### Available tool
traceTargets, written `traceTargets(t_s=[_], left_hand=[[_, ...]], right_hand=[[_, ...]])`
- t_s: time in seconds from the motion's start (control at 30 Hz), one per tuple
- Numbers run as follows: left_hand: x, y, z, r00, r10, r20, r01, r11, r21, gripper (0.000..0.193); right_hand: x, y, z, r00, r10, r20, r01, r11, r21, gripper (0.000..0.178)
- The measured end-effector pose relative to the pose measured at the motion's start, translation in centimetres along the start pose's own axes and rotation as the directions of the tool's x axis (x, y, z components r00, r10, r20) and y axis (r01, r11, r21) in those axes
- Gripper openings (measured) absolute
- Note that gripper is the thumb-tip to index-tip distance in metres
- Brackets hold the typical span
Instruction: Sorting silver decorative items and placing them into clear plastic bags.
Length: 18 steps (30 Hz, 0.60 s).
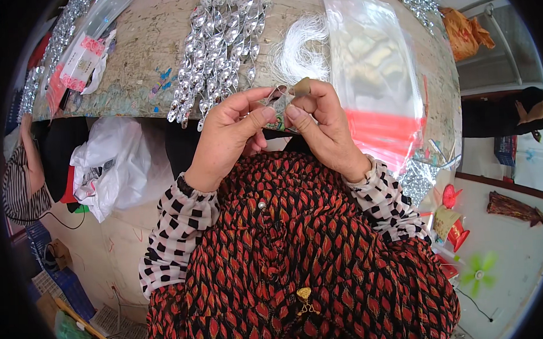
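Observation:
Close together at the table's near edge, my left hand (234, 126) and my right hand (324, 129) both pinch a small silvery, see-through piece (281, 101) between thumbs and fingers. Its exact kind is too small to make out. An olive-tan bit (302, 86) shows at my right index fingertip; what it is, I cannot tell. Just beyond my left hand lie strands of shiny silver twisted spirals (225, 45), their ends reaching the edge. A loose coil of thin white string (303, 49) lies beyond my fingers. Right of it is a stack of transparent plastic bags (372, 58) with red ends.
The worn wooden table (141, 42) carries silver tinsel (412, 0) at its far right and a pink-and-white packet (82, 62) at left. A white plastic bag (113, 163) hangs below the left edge. Another person's arm (28, 148) is at far left. A green fan (478, 274) stands lower right.

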<state>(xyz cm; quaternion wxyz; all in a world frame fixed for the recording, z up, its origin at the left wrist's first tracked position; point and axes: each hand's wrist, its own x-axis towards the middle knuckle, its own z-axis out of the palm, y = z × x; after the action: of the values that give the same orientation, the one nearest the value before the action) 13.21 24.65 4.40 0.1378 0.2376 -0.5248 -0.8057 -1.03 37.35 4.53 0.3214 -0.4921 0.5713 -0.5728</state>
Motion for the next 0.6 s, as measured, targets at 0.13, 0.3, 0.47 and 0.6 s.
traceTargets(t_s=[0.13, 0.3, 0.47, 0.6], left_hand=[[0.01, -0.01, 0.01, 1.0, 0.014, 0.005, -0.015, 1.0, 0.001, 0.033], [0.07, -0.02, -0.01, 1.0, 0.013, 0.004, -0.013, 1.0, -0.004, 0.033], [0.01, 0.02, -0.1, 0.999, 0.043, -0.015, -0.044, 0.999, -0.026, 0.032], [0.01, 0.12, 0.05, 0.998, 0.06, -0.03, -0.061, 0.998, -0.007, 0.032]], right_hand=[[0.05, -0.17, 0.05, 0.998, 0.031, 0.047, -0.036, 0.995, 0.088, 0.03], [0.17, -0.28, 0.13, 0.997, 0.065, 0.037, -0.07, 0.979, 0.191, 0.03], [0.57, -0.02, 0.41, 0.983, 0.183, -0.018, -0.17, 0.941, 0.291, 0.032], [0.66, 0.54, 0.62, 0.975, 0.212, -0.072, -0.186, 0.945, 0.269, 0.025]])
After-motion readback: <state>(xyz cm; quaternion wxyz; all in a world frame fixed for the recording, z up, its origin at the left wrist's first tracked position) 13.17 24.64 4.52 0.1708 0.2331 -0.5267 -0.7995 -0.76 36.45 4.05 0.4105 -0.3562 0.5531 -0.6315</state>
